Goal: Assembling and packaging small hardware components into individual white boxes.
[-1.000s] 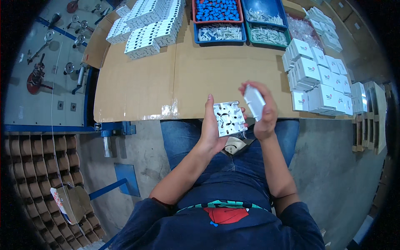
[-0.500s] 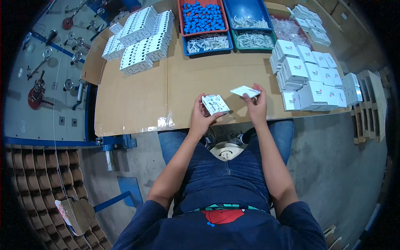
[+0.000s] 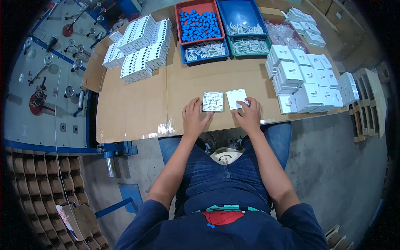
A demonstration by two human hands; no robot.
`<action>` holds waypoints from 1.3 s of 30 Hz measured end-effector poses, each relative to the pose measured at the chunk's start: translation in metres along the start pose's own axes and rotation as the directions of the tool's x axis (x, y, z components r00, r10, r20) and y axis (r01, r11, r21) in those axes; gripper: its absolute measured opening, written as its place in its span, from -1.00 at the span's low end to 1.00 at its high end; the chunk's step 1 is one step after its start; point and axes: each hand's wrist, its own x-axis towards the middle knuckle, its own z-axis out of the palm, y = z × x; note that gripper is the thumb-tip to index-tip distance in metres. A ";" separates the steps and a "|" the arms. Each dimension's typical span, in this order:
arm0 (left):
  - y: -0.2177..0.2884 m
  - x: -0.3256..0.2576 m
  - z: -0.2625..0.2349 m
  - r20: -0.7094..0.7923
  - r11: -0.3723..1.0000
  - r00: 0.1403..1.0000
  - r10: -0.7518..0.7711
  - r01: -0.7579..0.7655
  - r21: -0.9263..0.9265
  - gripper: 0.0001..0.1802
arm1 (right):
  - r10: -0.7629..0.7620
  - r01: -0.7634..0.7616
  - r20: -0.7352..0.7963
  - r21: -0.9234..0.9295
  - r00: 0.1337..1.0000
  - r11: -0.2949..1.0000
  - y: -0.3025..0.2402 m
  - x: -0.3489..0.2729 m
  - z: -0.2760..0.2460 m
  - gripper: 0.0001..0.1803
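A square white casing (image 3: 213,101) lies open side up near the table's front edge, small parts showing inside it. My left hand (image 3: 194,118) rests at its lower left, fingers spread and the thumb tip against its near edge. To the right is a flat square white cover (image 3: 236,96), a small gap away from the casing. My right hand (image 3: 250,116) has its fingertips on the cover's right side and the thumb by its near edge, holding it at that corner. Whether the cover lies fully flat on the table I cannot tell.
Cardboard covers the table (image 3: 137,106). Stacked white units (image 3: 143,46) stand back left, white boxes (image 3: 308,79) at right. Behind are a red tray (image 3: 179,25) of blue parts and blue and green trays (image 3: 246,56) of small white pieces. Clear plastic bags (image 3: 285,35) lie beside them.
Both hands have come down: the casing now lies on the table and the tilted cover has been lowered beside it. My left hand has let go of the casing and spread its fingers.
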 end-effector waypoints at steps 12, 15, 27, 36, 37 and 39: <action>0.002 -0.005 -0.006 -0.073 0.992 0.994 -0.085 0.078 -0.098 -0.45 | -0.004 0.002 -0.063 -0.022 0.998 1.000 0.003 -0.002 0.008 -0.55; 0.002 -0.005 -0.009 -0.104 0.990 0.989 -0.101 0.090 -0.105 -0.45 | -0.022 0.021 -0.069 -0.022 0.997 1.000 0.001 -0.002 0.010 -0.56; -0.016 -0.005 0.003 -0.243 0.972 0.949 -0.203 0.165 -0.167 -0.55 | 0.076 -0.064 -0.087 0.137 0.993 0.989 0.003 0.000 0.013 -0.47; 0.001 0.006 0.005 -0.170 0.920 0.907 -0.385 0.391 0.003 -0.45 | 0.205 -0.229 0.103 0.446 0.973 0.865 -0.001 0.028 -0.051 -0.67; 0.001 0.006 0.005 -0.164 0.925 0.912 -0.375 0.380 0.000 -0.45 | 0.214 -0.233 0.094 0.445 0.972 0.865 0.000 0.039 -0.064 -0.67; 0.002 0.007 0.004 -0.154 0.933 0.929 -0.337 0.351 0.079 -0.45 | 0.186 -0.284 0.222 0.600 0.957 0.748 0.002 0.069 -0.097 -0.70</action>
